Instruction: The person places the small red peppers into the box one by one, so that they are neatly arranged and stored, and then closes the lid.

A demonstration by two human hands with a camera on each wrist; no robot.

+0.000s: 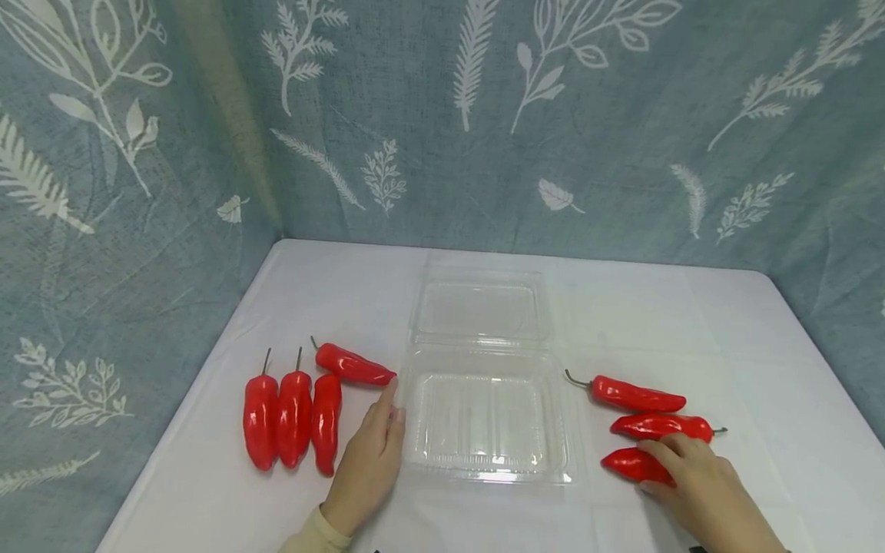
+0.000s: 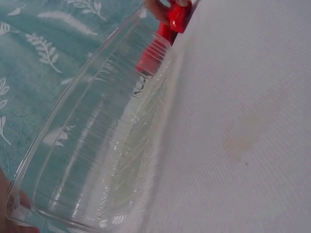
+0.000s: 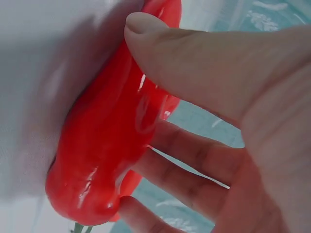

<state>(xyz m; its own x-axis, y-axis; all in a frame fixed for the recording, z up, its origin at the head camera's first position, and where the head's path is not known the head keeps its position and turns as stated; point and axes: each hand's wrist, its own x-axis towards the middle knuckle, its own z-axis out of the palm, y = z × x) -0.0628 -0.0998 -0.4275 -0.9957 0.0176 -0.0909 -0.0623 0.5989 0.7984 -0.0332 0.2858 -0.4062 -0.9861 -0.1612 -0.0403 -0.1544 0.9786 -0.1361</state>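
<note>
A clear plastic clamshell container [image 1: 482, 468] lies opened on the table, its lid [image 1: 480, 338] folded flat toward the back. My right hand [image 1: 698, 484] grips the nearest of three red chili peppers on the right. The right wrist view shows thumb and fingers around that red chili pepper [image 3: 102, 141], green stem downward. Just beyond it lie a second pepper [image 1: 657, 425] and a third pepper [image 1: 636, 394]. At the container's left side rests my left hand [image 1: 369, 461], fingers extended, the index fingertip by the tip of a slanted pepper [image 1: 354, 365].
Three more red peppers stand side by side at the left: an outer one [image 1: 260, 422], a middle one [image 1: 294, 418] and an inner one [image 1: 326, 425]. A white cloth [image 1: 657, 307] covers the table. Blue-green leaf-patterned fabric [image 1: 429, 169] hangs behind and at both sides.
</note>
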